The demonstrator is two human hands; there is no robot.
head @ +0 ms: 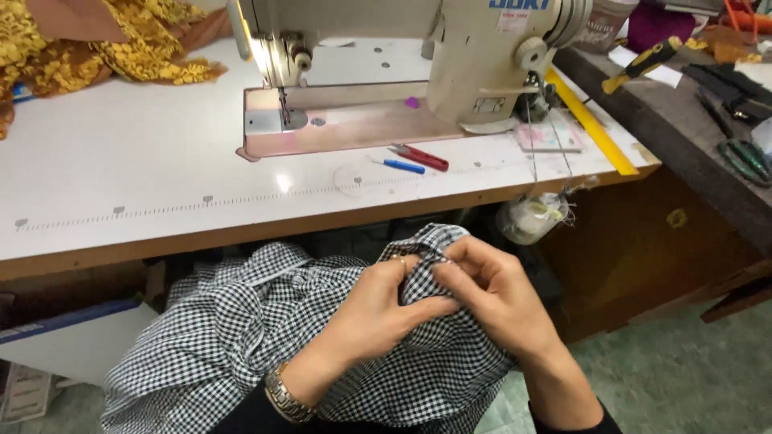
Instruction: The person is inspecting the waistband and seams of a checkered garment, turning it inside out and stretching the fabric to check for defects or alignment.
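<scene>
Gingham cloth (233, 337), woven in small black and white checks, lies bunched in soft folds below the front edge of the white sewing table (121, 161), on the person's lap. Left hand (366, 313) and right hand (490, 293) meet at a raised fold of it. The left hand is closed on the fold, thumb over the fabric, a ring on one finger and a metal link watch (285, 398) at the wrist. The right hand pinches the same fold with narrow fingertips; what lies between the fingertips is too small to make out.

On the table top, a cream sewing machine (450, 56) stands toward the rear, its upper body cut off by the frame. Its flat pinkish bed carries the needle and a metal plate. Near the front edge, ahead of the bed, lie a red-handled thread snip (422, 157) and a slim blue-handled tool (402, 166), just beside each other. A yellow ruler (591, 124) runs along the table's right edge. Yellow lace fabric (104, 40) is heaped at the rear left corner, partly cut off. A clear bag (531, 219) of scraps hangs below the front right corner. Green-handled scissors (748, 161) lie on the dark side bench (667, 128), partly cut off at the frame's right edge.
</scene>
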